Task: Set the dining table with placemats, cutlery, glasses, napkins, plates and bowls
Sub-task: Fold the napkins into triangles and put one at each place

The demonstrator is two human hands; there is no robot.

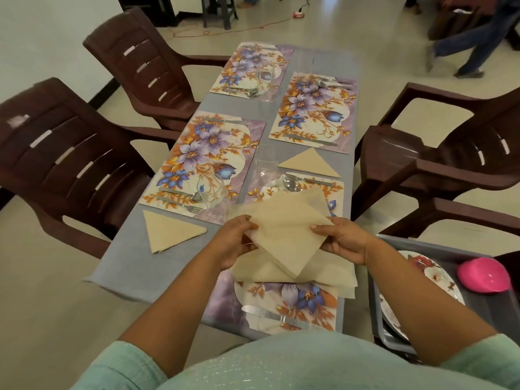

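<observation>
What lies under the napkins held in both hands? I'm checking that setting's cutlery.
Under the napkins lies a floral placemat. Its knife shows at the near edge, a spoon and fork at the far edge. The placemat's middle is covered.

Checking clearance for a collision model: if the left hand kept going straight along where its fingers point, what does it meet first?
The left hand points right across the held napkin, toward the right hand. Likely it meets that hand first, gripping the napkin's other edge; depth is unclear from this one view.
</observation>
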